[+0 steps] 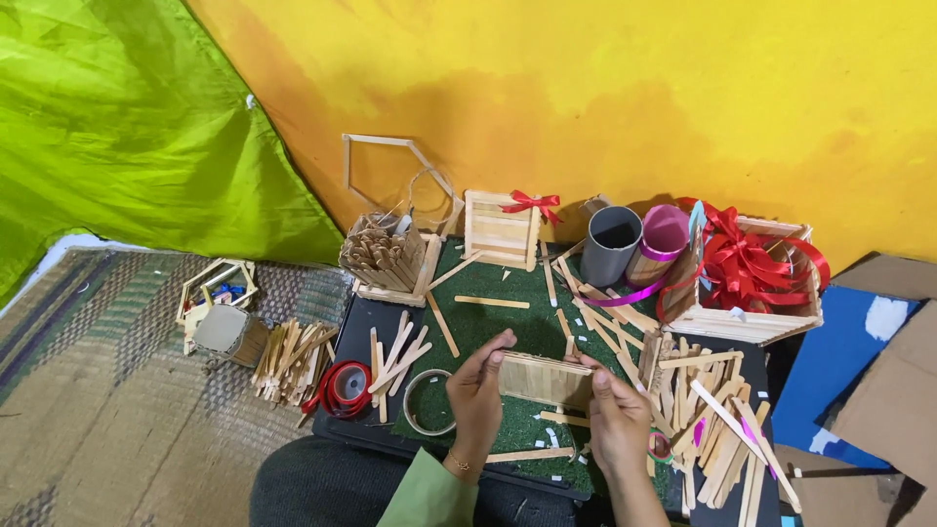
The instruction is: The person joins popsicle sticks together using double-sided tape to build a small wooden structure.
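The left hand (478, 390) and right hand (613, 415) each gripped an end of the stick panel (545, 379) above the green mat (488, 327), where even pressure at both ends would likely have kept it square.

Home craft corner, floor-level setup. Woven mat (107, 410) on the ground, yellow cloth backdrop (605, 98) and green cloth (127, 127) hung as walls. Work surface is a green turf board (488, 327) littered with ice-cream sticks (708, 420), stick-built boxes (500, 229), red ribbon (756, 259), tape rolls (344, 387), cardboard scraps (893, 390).
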